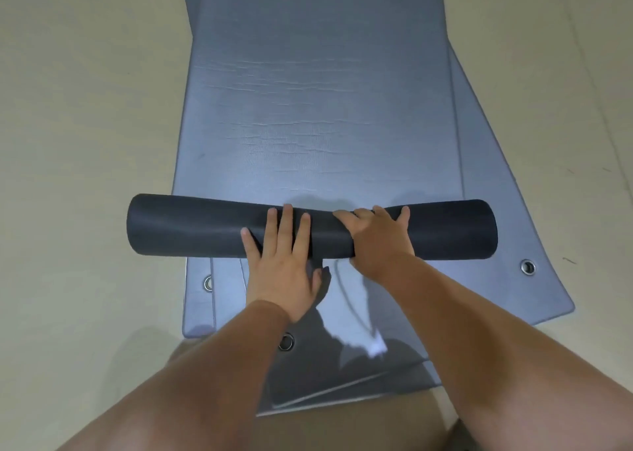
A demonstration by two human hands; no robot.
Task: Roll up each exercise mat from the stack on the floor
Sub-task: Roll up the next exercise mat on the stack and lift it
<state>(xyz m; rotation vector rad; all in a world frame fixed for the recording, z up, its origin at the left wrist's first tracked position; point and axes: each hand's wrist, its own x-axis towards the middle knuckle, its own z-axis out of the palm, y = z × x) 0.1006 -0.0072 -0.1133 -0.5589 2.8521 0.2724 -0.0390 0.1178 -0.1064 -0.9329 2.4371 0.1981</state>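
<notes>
While the head view looks straight down, the dark rolled mat [205, 226] lies crosswise just below the middle of the picture, its ends pointing to 9 and 3 o'clock, resting on the grey stack of mats [308, 108], which stretches away toward 12 o'clock. The unrolled part of the same mat runs flat from the roll's far side toward 12 o'clock, its surface creased with fine wrinkles. At the middle of the roll the left hand [281, 255] presses down flat, fingers straight and spread, fingertips reaching the crest. Just beside it toward 3 o'clock, the right hand [376, 238] lies palm-down over the roll, fingers spread and lightly bent along its curve, the thumb pointing toward the left hand; neither hand closes round the roll. Both bare forearms come in from 6 o'clock. Lower mats in the stack fan out askew, one edge [496, 176] showing toward 3 o'clock. Metal eyelets sit in mat corners at 4 o'clock [528, 266], 8 o'clock [208, 282] and 6 o'clock [286, 341]. Pale floor [68, 108] surrounds the stack.
</notes>
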